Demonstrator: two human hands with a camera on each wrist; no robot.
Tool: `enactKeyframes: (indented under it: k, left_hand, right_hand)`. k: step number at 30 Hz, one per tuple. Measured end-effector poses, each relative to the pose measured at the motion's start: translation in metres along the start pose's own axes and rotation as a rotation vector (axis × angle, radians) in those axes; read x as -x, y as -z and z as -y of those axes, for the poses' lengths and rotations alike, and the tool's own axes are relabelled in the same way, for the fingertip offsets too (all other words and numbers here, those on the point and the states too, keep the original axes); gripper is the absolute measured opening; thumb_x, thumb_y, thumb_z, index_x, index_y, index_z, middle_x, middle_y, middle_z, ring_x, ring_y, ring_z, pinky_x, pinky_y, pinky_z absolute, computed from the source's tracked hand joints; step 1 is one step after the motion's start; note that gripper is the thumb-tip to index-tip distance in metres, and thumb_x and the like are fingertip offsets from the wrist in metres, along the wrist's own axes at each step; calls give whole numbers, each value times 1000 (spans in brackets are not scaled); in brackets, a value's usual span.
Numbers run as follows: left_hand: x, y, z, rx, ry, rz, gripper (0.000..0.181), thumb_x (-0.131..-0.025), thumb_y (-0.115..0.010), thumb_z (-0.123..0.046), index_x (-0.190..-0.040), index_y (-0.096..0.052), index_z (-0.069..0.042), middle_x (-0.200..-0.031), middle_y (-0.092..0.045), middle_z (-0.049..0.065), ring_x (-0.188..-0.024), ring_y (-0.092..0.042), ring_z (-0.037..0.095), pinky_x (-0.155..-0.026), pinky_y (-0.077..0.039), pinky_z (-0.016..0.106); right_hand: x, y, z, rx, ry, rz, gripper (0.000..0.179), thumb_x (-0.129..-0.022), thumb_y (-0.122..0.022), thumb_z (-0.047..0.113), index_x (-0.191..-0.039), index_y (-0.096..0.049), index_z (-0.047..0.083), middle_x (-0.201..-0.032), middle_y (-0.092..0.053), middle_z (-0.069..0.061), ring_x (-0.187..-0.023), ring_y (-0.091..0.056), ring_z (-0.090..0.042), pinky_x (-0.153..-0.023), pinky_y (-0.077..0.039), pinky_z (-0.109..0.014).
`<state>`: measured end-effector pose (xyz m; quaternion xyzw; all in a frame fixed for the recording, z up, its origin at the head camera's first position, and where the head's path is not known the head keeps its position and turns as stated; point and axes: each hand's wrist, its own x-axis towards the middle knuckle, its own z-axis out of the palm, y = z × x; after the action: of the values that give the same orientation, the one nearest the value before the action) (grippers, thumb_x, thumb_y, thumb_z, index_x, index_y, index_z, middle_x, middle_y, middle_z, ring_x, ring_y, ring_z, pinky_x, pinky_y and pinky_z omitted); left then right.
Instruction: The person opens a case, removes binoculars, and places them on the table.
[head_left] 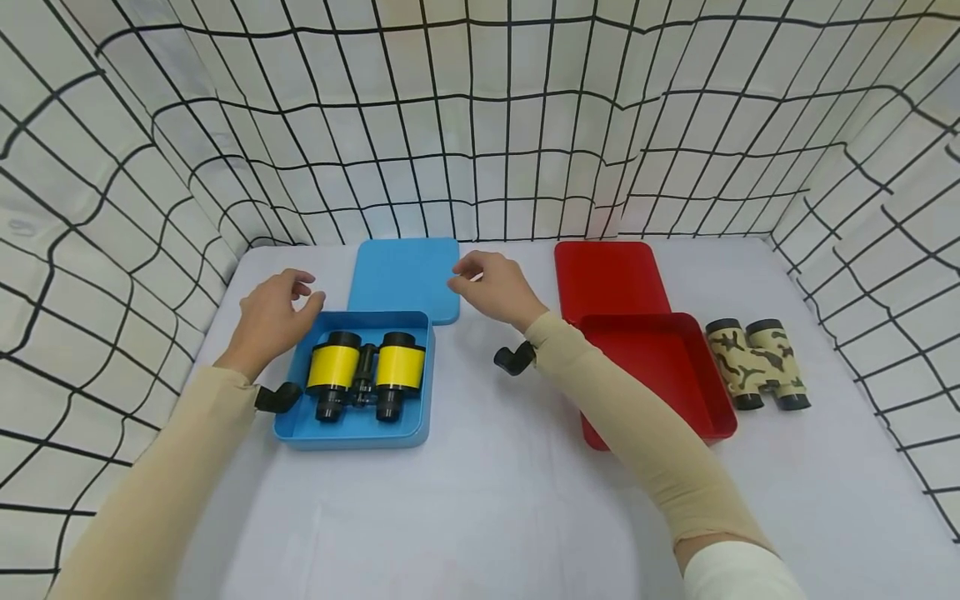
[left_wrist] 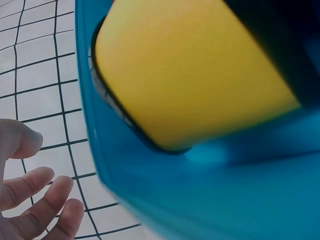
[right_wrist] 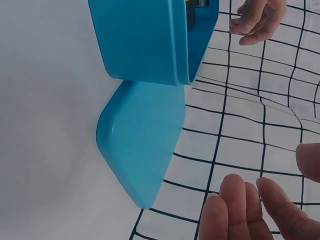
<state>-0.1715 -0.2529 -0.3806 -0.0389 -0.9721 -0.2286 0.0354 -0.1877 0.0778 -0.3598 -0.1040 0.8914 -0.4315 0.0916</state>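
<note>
Yellow-and-black binoculars (head_left: 365,371) lie inside the blue box (head_left: 352,439), which has no cover on it. Just behind the box lies its flat blue lid (head_left: 405,275). My left hand (head_left: 273,321) hovers over the box's back left corner, fingers loosely bent and holding nothing. In the left wrist view, its fingers (left_wrist: 42,210) are apart from the blue wall, beside the yellow barrel. My right hand (head_left: 497,287) is at the right edge of the blue lid with relaxed fingers (right_wrist: 234,205) and nothing in its grasp.
A red box (head_left: 697,367) stands at the right, partly hidden by my right forearm, with a red lid (head_left: 611,279) behind it. Camouflage binoculars (head_left: 757,364) lie to its right. Black-grid netting (head_left: 510,125) encloses the white table (head_left: 480,517) at the back and sides.
</note>
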Motion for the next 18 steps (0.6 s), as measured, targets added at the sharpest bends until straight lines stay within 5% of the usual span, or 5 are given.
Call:
enactKeyframes:
  k: [4,11,18]
  left_hand:
    - [6,6,-1,-10,-5,0,49,-106,-49,-31,-139,-52,5,-128,-60,32,-117,-52,49,-102,-31,75]
    - [13,19,8,-25,-9,-5,48,-106,-50,-31,-138,-53,5,-119,-61,29,-108,-55,44,-88,-53,59]
    - [20,19,22,-44,-49,3,47,-105,-53,-30,-137,-54,4,-119,-62,30,-109,-54,46,-90,-52,61]
  right_hand:
    - [5,-2,4,-9,11,-8,39,-102,-62,34,-134,-64,13,-131,-67,-5,-115,-64,-24,-94,-60,-41]
    - [14,-5,10,12,81,-14,37,-103,-60,32,-133,-65,10,-128,-69,-6,-111,-68,-23,-89,-62,-36]
    - [19,-11,15,31,142,-20,34,-103,-60,29,-130,-65,9,-127,-70,-7,-106,-69,-22,-82,-62,-31]
